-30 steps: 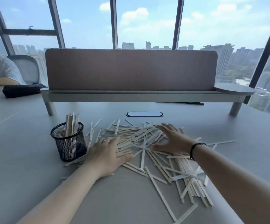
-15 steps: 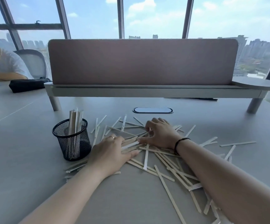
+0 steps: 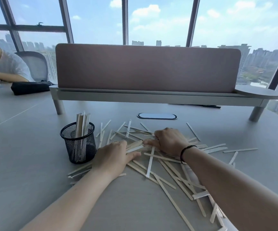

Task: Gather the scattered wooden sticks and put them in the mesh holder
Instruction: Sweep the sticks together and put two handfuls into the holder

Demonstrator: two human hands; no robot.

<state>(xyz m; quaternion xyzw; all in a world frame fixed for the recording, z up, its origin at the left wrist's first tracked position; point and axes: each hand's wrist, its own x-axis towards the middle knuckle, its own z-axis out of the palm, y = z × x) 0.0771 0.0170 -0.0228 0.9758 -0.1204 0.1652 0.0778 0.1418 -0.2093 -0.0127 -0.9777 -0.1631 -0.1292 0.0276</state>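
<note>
Both bare forearms reaching forward from the lower edge, converging toward the middle. Left hand point(image 3: 114, 156) palm down, fingers pointing right and laid flat, a thin ring on one finger. Right hand point(image 3: 169, 141) palm down, knuckles raised, fingers curled under and pointing left, thumb stretched toward the left hand's fingertips. Thin black band around the right wrist. Hands near, fingertips almost meeting.

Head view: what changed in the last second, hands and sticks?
The right hand, spread flat over the scattered pale wooden sticks a second ago, has curled its fingers and drawn sticks toward the left hand. The left hand still rests on the pile, sticks now bunched between the two. The black round mesh holder and the upright sticks in it stayed put.
</note>
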